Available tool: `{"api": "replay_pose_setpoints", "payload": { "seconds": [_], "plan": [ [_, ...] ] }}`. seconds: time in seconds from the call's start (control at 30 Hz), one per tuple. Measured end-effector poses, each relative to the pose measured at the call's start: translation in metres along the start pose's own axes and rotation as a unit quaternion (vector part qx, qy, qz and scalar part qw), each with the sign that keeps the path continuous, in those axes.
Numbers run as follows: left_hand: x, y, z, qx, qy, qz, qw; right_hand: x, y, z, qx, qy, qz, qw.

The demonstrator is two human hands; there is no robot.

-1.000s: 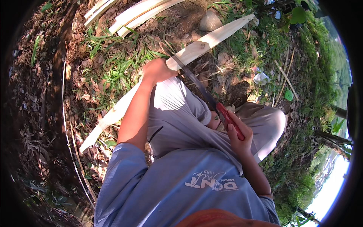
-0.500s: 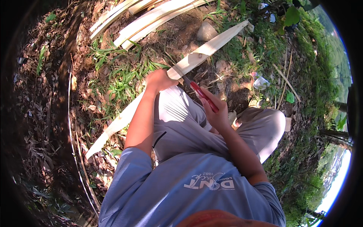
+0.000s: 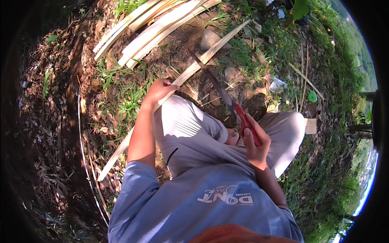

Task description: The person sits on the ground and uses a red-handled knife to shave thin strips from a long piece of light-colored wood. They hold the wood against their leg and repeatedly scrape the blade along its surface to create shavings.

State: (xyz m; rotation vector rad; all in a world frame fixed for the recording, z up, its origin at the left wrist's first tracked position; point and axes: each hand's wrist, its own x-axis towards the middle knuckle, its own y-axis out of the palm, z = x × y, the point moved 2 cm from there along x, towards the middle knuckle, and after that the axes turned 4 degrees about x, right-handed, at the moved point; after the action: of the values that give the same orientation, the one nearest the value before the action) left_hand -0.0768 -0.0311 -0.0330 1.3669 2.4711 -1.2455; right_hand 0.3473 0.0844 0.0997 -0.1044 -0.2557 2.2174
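My left hand (image 3: pixel 158 92) is closed around a long pale strip of wood (image 3: pixel 191 71), its thumb lying along the top. The strip runs slantwise past my left knee, from the lower left up to a stone, with a narrow side facing up. My right hand (image 3: pixel 258 142), in front of my lap, grips the red handle of a long-bladed knife (image 3: pixel 219 86). Its dark blade points up and to the left. Near its tip, the blade meets or overlaps the strip beyond my left hand; whether they touch I cannot tell.
Several pale wooden strips (image 3: pixel 160 34) lie in a pile at the far left. A grey stone (image 3: pixel 210 40) rests under the strip's far end. Crumpled clear plastic (image 3: pixel 278 85) and thin sticks (image 3: pixel 306 81) lie on the ground to the right. Grass and dry leaves surround my crossed legs.
The strip has turned from its broad face to a narrow side. My right hand has drawn the knife right and toward me, showing more of the blade. My left hand has shifted slightly left.
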Motion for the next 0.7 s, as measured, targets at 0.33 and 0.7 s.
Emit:
{"api": "replay_pose_setpoints", "payload": {
  "seconds": [0.33, 0.7],
  "plan": [
    [-0.013, -0.015, -0.014, 0.132, -0.033, -0.035, 0.990, 0.002, 0.009, 0.006, -0.019, -0.056, 0.055, 0.997],
    [-0.017, -0.008, -0.026, 0.198, -0.047, -0.072, 0.976, 0.018, 0.019, 0.026, -0.026, -0.082, 0.088, 0.992]
  ]
}}
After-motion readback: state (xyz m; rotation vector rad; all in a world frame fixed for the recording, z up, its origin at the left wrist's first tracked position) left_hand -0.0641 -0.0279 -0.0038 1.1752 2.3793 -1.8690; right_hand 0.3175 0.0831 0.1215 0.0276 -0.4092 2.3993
